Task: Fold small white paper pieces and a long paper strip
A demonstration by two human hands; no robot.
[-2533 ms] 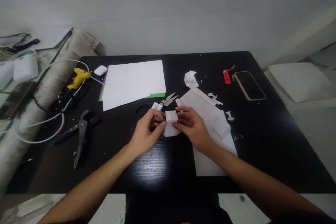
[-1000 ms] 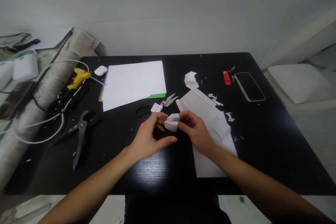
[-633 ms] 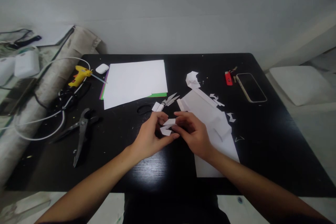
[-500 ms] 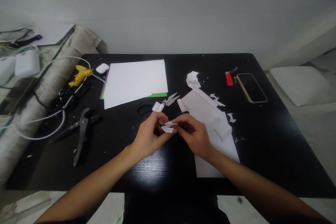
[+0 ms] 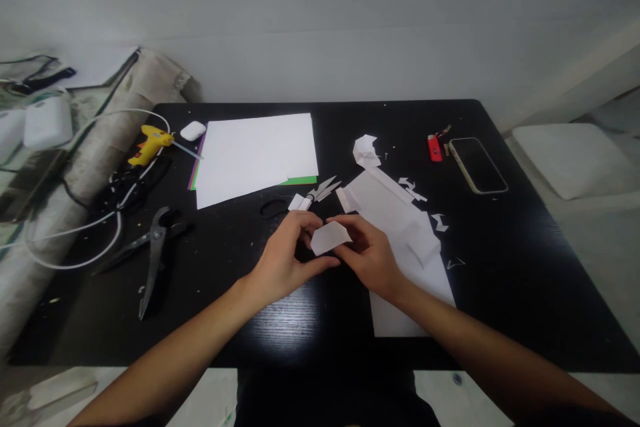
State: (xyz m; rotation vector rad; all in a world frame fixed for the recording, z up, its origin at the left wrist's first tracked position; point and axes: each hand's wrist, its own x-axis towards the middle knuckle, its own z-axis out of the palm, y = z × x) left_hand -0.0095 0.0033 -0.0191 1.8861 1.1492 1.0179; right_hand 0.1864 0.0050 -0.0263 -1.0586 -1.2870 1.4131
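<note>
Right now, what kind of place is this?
Probably a craft desk in a home or small workroom: a yellow glue gun, scissors and stacked paper lie on or beside the black table.

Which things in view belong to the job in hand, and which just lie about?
Belonging: folded white paper, held between left hand and right hand; likely scissors, white sheet, paper scraps.
Probably lying about: phone, red lighter, pliers-like tool, perhaps glue gun.

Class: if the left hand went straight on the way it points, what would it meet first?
Probably the folded paper between the left hand and the right hand, then the right hand itself; one view leaves the depth unclear.
</note>
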